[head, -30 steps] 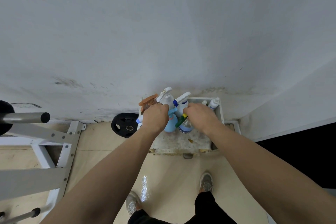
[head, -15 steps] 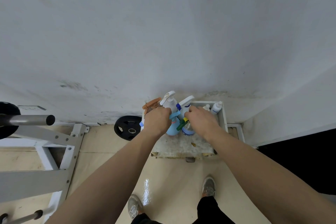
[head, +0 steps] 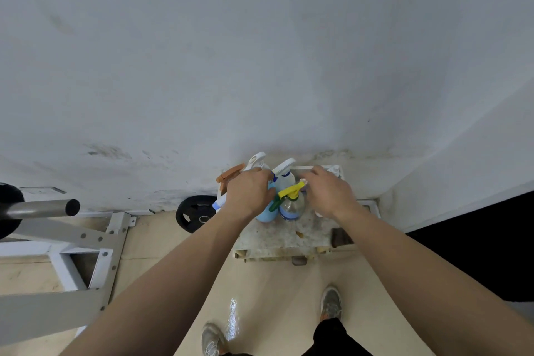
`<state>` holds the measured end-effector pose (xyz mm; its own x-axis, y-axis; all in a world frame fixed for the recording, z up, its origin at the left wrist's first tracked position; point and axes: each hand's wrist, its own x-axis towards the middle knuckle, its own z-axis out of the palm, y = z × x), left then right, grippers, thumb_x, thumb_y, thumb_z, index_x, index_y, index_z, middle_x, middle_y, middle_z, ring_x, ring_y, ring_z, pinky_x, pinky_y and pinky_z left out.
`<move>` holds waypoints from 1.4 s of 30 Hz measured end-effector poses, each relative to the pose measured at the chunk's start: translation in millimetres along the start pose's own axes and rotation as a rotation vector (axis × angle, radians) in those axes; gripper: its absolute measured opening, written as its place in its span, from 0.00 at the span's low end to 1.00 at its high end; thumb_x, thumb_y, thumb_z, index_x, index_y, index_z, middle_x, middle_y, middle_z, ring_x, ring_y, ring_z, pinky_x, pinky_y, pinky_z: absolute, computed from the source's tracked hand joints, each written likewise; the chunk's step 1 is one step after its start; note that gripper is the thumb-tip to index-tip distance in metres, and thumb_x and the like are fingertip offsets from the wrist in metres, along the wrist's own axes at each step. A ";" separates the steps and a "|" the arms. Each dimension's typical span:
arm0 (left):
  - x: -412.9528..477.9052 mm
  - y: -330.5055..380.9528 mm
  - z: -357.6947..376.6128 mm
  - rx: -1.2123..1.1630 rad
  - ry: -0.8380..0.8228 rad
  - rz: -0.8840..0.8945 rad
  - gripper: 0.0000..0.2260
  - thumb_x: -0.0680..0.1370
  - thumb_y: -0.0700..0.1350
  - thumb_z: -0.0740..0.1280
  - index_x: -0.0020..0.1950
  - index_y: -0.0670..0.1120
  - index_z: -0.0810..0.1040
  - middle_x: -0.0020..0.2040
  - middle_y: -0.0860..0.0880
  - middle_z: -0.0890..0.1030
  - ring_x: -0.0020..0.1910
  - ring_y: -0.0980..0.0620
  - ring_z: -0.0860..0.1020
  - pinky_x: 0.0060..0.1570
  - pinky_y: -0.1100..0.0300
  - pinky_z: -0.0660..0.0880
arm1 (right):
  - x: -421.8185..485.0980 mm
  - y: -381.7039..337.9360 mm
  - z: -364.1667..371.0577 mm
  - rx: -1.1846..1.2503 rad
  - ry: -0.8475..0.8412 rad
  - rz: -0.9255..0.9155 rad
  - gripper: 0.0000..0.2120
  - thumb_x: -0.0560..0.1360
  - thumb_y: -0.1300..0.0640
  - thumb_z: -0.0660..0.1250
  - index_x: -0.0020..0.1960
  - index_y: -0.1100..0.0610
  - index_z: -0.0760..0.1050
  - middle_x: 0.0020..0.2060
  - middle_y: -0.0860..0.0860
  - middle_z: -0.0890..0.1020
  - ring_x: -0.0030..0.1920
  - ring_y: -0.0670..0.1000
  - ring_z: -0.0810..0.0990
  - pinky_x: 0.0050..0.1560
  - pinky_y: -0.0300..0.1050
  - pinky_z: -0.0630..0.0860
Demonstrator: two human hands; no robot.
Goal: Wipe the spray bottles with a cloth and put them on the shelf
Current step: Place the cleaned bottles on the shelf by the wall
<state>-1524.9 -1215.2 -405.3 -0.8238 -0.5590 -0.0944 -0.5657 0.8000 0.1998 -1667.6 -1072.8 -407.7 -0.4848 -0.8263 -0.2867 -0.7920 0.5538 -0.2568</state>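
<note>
Several spray bottles stand bunched at the back of a low stone-topped shelf (head: pixel 284 235) against the wall. My left hand (head: pixel 248 193) is curled over the head of a light blue spray bottle (head: pixel 264 214), whose nozzle pokes out to the left of my knuckles. Beside it stands a clear bottle with a yellow and green trigger (head: pixel 291 205), free of both hands. My right hand (head: pixel 328 192) hovers just right of that bottle, fingers stretched toward the back of the shelf and holding nothing. No cloth is in view.
Two white-trigger bottles (head: pixel 284 168), an orange trigger (head: pixel 231 176) and a small white bottle (head: pixel 335 169) stand behind my hands. A black weight plate (head: pixel 194 213) leans on the wall to the left, next to a white steel rack (head: pixel 86 243) with a barbell. My shoes are below on the glossy floor.
My right hand has let go of the yellow-trigger bottle and moved right and back, fingers now spread. My left hand stays curled on the blue bottle.
</note>
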 end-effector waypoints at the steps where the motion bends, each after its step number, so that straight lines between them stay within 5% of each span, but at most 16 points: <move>1: 3.4 7.3 -4.4 0.004 0.006 0.016 0.14 0.79 0.52 0.66 0.62 0.50 0.80 0.54 0.51 0.82 0.51 0.48 0.80 0.40 0.57 0.71 | -2.0 11.7 -3.7 0.018 0.007 0.031 0.18 0.81 0.56 0.61 0.70 0.49 0.72 0.64 0.51 0.73 0.60 0.57 0.77 0.48 0.51 0.75; 6: 19.5 51.3 -10.3 -0.078 0.005 0.106 0.12 0.80 0.51 0.65 0.61 0.49 0.80 0.54 0.49 0.81 0.52 0.46 0.80 0.45 0.54 0.78 | -17.3 70.5 -13.5 0.060 -0.029 0.193 0.16 0.81 0.54 0.59 0.68 0.50 0.74 0.60 0.52 0.75 0.56 0.57 0.78 0.51 0.48 0.74; 12: 57.7 90.6 9.4 -0.027 -0.203 0.152 0.14 0.77 0.48 0.68 0.63 0.50 0.78 0.56 0.47 0.80 0.55 0.43 0.79 0.47 0.52 0.76 | -17.7 113.6 0.1 0.138 -0.101 0.288 0.18 0.81 0.52 0.61 0.70 0.51 0.71 0.65 0.53 0.73 0.60 0.57 0.77 0.60 0.54 0.76; 20: 127.0 102.1 52.1 0.198 -0.335 0.152 0.16 0.78 0.46 0.68 0.65 0.48 0.75 0.59 0.45 0.78 0.56 0.42 0.79 0.46 0.53 0.73 | 45.9 130.2 22.4 0.182 -0.061 0.231 0.20 0.80 0.53 0.63 0.71 0.51 0.69 0.62 0.54 0.72 0.57 0.59 0.78 0.47 0.48 0.71; 25: 145.4 115.6 79.7 0.385 -0.389 0.266 0.13 0.77 0.45 0.69 0.61 0.47 0.77 0.55 0.45 0.79 0.53 0.43 0.81 0.43 0.55 0.71 | 83.8 144.5 42.6 0.202 -0.103 0.234 0.24 0.79 0.51 0.67 0.73 0.50 0.67 0.63 0.55 0.72 0.59 0.60 0.78 0.49 0.48 0.73; 29: 150.3 118.8 89.2 0.476 -0.404 0.265 0.08 0.77 0.41 0.67 0.55 0.45 0.79 0.49 0.45 0.78 0.47 0.43 0.80 0.41 0.55 0.70 | 99.9 145.5 56.1 0.307 -0.071 0.190 0.06 0.78 0.53 0.66 0.53 0.52 0.79 0.48 0.55 0.80 0.50 0.59 0.80 0.43 0.46 0.71; 32: 152.7 119.2 92.4 0.414 -0.361 0.242 0.06 0.77 0.39 0.65 0.51 0.44 0.79 0.48 0.43 0.80 0.43 0.43 0.78 0.40 0.55 0.69 | 103.0 141.9 52.9 0.312 -0.077 0.213 0.04 0.74 0.59 0.67 0.40 0.56 0.78 0.39 0.55 0.80 0.42 0.59 0.80 0.38 0.45 0.70; 39: 164.4 117.9 109.2 0.235 -0.312 0.164 0.11 0.78 0.39 0.63 0.59 0.43 0.79 0.52 0.41 0.81 0.49 0.40 0.80 0.42 0.54 0.70 | 99.5 146.2 56.4 0.302 -0.053 0.209 0.13 0.71 0.63 0.65 0.32 0.56 0.64 0.35 0.54 0.71 0.36 0.58 0.74 0.32 0.45 0.61; 42: 164.9 118.7 114.2 0.214 -0.291 0.147 0.11 0.79 0.38 0.62 0.60 0.44 0.78 0.52 0.42 0.80 0.48 0.40 0.80 0.41 0.53 0.70 | 98.3 149.7 65.3 0.348 -0.026 0.218 0.08 0.74 0.63 0.64 0.37 0.55 0.69 0.37 0.54 0.72 0.39 0.60 0.75 0.34 0.46 0.64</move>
<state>-1731.9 -1187.5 -508.5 -0.8553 -0.3742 -0.3582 -0.4102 0.9116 0.0272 -1809.6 -1064.5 -534.6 -0.6148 -0.6851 -0.3907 -0.4968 0.7211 -0.4829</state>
